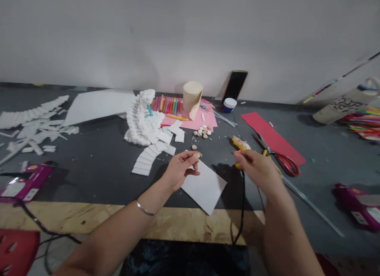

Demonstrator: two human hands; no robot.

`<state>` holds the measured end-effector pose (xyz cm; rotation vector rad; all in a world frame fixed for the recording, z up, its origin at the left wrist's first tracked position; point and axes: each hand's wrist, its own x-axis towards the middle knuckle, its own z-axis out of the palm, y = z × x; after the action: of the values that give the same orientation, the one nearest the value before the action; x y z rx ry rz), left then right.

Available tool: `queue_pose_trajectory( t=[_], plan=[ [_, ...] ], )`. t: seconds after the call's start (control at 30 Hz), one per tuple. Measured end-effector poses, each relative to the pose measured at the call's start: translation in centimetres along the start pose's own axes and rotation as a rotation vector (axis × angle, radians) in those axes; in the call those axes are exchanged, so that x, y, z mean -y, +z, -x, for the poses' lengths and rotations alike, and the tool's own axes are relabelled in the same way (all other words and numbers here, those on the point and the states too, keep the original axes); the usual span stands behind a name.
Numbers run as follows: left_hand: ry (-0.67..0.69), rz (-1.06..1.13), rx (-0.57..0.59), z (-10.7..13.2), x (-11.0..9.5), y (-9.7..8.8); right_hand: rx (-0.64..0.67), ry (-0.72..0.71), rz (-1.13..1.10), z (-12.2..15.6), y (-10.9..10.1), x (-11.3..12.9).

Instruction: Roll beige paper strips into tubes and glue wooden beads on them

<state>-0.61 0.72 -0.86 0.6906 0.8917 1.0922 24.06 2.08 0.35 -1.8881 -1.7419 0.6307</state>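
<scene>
My left hand (185, 167) is closed in a pinch on a small beige shell-like piece (198, 155), held above a white square card (204, 187). My right hand (261, 169) has its fingers curled at the grip of a yellow glue gun (241, 143). The gun's nozzle points up and left, and its black cord (243, 204) runs down over the table's front edge. Just beyond my left hand lies one loose round beige piece (194, 147). Farther back is a small pile of similar beige and white pieces (203, 132).
Red-handled scissors (286, 163) lie partly on red paper (273, 137) at right. White foam strips (148, 157) and a textured white model (139, 121) stand left of centre. Behind are crayons (166, 105), a beige paper roll (191, 98), a lidded jar (229, 105) and a phone (236, 84).
</scene>
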Motion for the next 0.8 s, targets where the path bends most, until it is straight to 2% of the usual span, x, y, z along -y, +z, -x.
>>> queue_pose_trajectory(
  t=[0.07,0.13,0.27,0.37,0.43,0.57,0.67,0.8],
  plan=[
    [0.072,-0.080,-0.042,0.0,-0.1,-0.1,0.000,0.133,0.181,-0.2,-1.3,-1.9],
    [0.148,-0.195,-0.080,0.1,-0.1,-0.1,0.057,0.223,0.275,-0.1,-1.6,-3.0],
    [0.324,-0.414,-0.066,0.5,0.3,-0.1,-0.024,0.293,0.397,-0.6,-0.1,-2.7],
    [0.420,-0.469,-0.029,0.7,0.6,-0.3,-0.061,0.324,0.289,-1.4,0.8,-2.1],
    [0.368,-0.414,-0.022,0.6,0.5,-0.4,-0.068,0.340,0.188,-1.7,0.8,-2.2],
    [0.133,-0.093,0.014,0.3,-0.5,-0.7,-0.087,0.319,0.039,-1.1,0.4,-2.6],
    [0.029,0.103,0.055,0.0,-0.9,-1.1,-0.195,0.241,-0.205,-0.1,0.3,-2.2],
    [-0.052,0.207,0.068,-0.3,-0.6,-1.5,-0.356,0.146,-0.442,1.1,0.2,-0.6]
  ],
)
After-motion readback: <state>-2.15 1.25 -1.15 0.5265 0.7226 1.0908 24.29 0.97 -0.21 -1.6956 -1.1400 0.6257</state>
